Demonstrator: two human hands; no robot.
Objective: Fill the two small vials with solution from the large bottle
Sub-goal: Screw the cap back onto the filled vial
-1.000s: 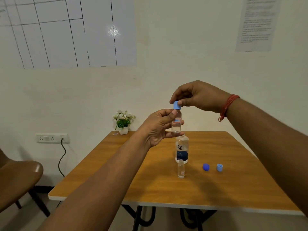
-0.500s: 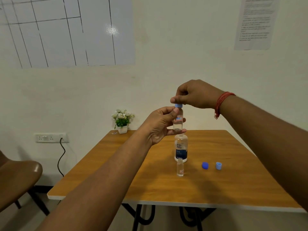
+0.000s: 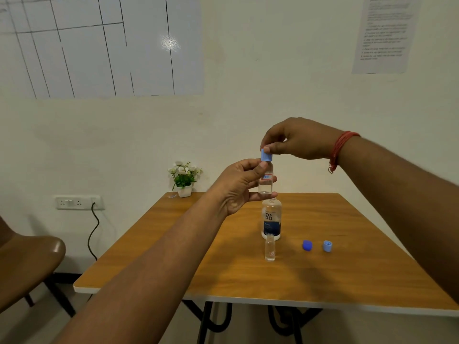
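a: left hand (image 3: 238, 187)?
b: up in the air above the table (image 3: 347, 276), thumb + fingers wrapped round a small vial (image 3: 265, 181), held upright. clear liquid in it, little label w/ red edge on the side.
a: right hand (image 3: 295, 139)?
b: above it, thumb & fingertips pinching the light blue cap (image 3: 266, 155) sitting on top of that vial. can't tell if cap is screwed tight or just resting. red thread band (image 3: 339, 147) on that wrist.
a: big bottle?
b: large bottle (image 3: 271, 220) stands upright on the table, right below the held vial, not touching it afaict. white/blue label, no cap on.
a: other vial?
b: second vial (image 3: 269, 248) upright on the table just in front of the bottle, open top, clear; liquid level hard to read.
a: loose caps?
b: two, to the right of it: dark blue cap (image 3: 307, 245) and a light blue cap, open side up (image 3: 327, 246), close to each other, apart from the bottle.
a: anything else?
b: small potted plant (image 3: 184, 177) at the far left corner of the table, brown chair (image 3: 29, 264) at left, wall socket (image 3: 78, 202) w/ a cable plugged in, ruled whiteboard sheet (image 3: 99, 45) and a printed paper (image 3: 385, 33) on the wall.
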